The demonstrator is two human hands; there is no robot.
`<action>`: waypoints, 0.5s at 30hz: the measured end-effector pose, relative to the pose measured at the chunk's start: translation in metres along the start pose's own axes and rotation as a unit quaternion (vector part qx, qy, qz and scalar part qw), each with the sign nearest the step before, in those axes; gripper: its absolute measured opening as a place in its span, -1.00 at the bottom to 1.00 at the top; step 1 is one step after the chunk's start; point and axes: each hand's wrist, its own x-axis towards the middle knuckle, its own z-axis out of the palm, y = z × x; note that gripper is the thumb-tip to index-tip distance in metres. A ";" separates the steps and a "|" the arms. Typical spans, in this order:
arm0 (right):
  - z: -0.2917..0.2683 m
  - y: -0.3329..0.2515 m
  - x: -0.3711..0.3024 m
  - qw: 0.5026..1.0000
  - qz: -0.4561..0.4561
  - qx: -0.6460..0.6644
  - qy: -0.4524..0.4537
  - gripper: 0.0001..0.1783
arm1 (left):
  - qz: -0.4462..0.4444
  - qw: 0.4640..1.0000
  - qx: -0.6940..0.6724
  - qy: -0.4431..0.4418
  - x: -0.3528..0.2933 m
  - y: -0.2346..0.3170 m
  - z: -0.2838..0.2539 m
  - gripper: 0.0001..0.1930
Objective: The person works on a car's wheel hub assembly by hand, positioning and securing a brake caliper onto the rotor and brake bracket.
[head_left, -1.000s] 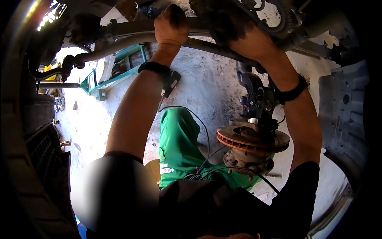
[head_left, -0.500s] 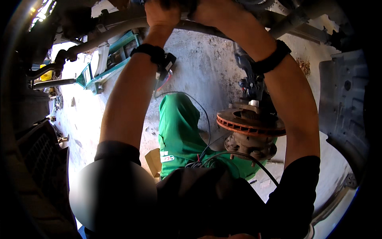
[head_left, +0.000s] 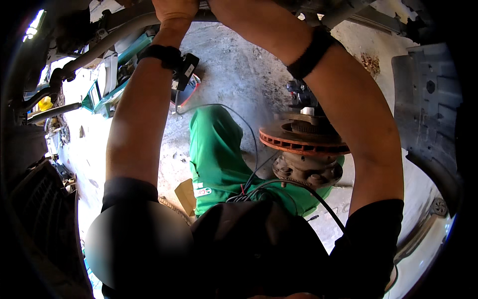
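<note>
Head view, left hand gripping grey pipe, right hand cropped, grip unclear, rusty brake disc beside right forearm.

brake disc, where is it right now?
In the head view the rusty brake disc sits right of centre on its hub, just inside the person's raised right forearm and beside the green trouser leg.

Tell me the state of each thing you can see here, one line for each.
left hand: raised, gripping the grey pipe at the top edge
right hand: out of view past the top edge
grey pipe: runs overhead, held by the left hand
brake disc: bare, rusty, no wheel on it
green trousers: worn, leg stretched out on the concrete floor
black cable: loose, trailing across the trousers
cardboard piece: lying flat on the floor
</note>
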 end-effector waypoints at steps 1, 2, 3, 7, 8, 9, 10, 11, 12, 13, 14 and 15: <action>0.006 0.001 0.004 1.000 0.001 -0.001 -0.001 -0.75 | 0.000 1.000 -0.001 0.000 0.001 0.000 0.001 -0.77; 0.007 0.003 0.009 0.998 -0.016 0.060 -0.031 -0.74 | 0.058 0.998 0.031 -0.012 0.001 -0.003 0.002 -0.76; 0.008 0.004 0.010 0.990 -0.033 0.122 -0.062 -0.73 | 0.116 0.991 0.063 -0.025 -0.001 -0.005 0.003 -0.76; -0.019 0.027 -0.013 0.984 -0.168 0.063 -0.008 -0.70 | -0.029 0.999 -0.019 -0.011 -0.002 0.000 -0.001 -0.79; -0.016 0.027 -0.009 0.985 -0.094 0.146 -0.016 -0.70 | -0.040 0.999 -0.028 0.001 -0.003 0.004 0.003 -0.80; -0.012 0.029 -0.010 0.974 -0.018 0.227 -0.024 -0.69 | -0.052 0.998 -0.037 0.012 -0.004 0.009 0.008 -0.81; -0.008 0.038 -0.014 0.963 -0.009 0.260 -0.068 -0.68 | -0.046 0.999 -0.024 0.010 -0.006 0.011 0.014 -0.81; -0.015 0.037 -0.012 0.961 -0.014 0.266 -0.068 -0.68 | -0.048 0.999 -0.016 0.008 -0.005 0.005 0.010 -0.81; -0.021 0.037 -0.011 0.962 -0.007 0.260 -0.085 -0.67 | 0.034 0.999 0.039 0.007 -0.005 0.000 0.007 -0.81; -0.023 0.034 -0.011 0.962 0.000 0.253 -0.102 -0.67 | 0.116 0.989 0.094 0.004 -0.005 -0.005 0.004 -0.80; -0.018 0.029 -0.011 0.974 -0.010 0.215 -0.068 -0.67 | 0.071 0.994 0.085 0.014 -0.006 -0.007 0.004 -0.82; -0.017 0.025 -0.010 0.973 -0.016 0.223 -0.066 -0.67 | 0.069 0.993 0.095 0.011 -0.008 -0.010 0.002 -0.82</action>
